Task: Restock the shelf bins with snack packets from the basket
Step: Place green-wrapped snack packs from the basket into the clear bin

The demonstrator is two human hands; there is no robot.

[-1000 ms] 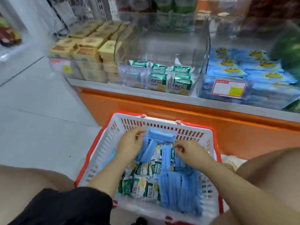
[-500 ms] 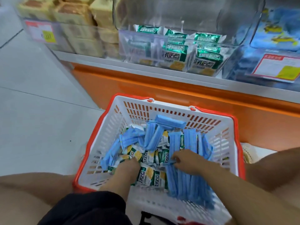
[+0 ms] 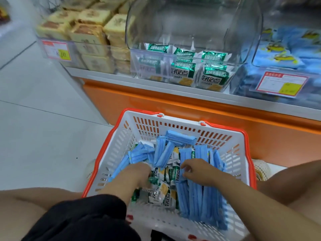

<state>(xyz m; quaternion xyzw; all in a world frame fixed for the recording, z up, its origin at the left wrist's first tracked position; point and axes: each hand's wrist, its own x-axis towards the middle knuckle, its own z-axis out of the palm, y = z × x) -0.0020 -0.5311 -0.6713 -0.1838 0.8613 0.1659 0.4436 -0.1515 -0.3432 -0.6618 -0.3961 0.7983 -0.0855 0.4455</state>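
**Both hands down in the basket of packets**

The white basket (image 3: 144, 131) with the orange-red rim stands on the floor (image 3: 34, 122) in the lower middle of the frame, just in front of the orange shelf base (image 3: 156, 103). In it lie many blue packets (image 3: 199, 199). Most stand on edge in a row at the right side, and some lie loose toward the far wall. Between them is a heap of green-and-white packets (image 3: 162, 192).

The left hand (image 3: 137, 173) reaches into this heap from the lower left. Its fingertips are buried among the packets, so I cannot tell if it holds one. The right hand (image 3: 196, 169) lies on top of the blue row, with its fingers curled and the tips at the edge of the green-and-white heap. I cannot tell whether they pinch a packet.

On the shelf above, the clear middle bin (image 3: 191, 28) holds a few packets of the same green kind (image 3: 213, 75) at its front and is bare higher up. In the upper left, the left bin (image 3: 104, 47) is stacked with yellow cake packs (image 3: 88, 33). At the right edge, the right bin (image 3: 243, 80) holds blue bags (image 3: 281, 54) behind a red-framed price label (image 3: 279, 84).
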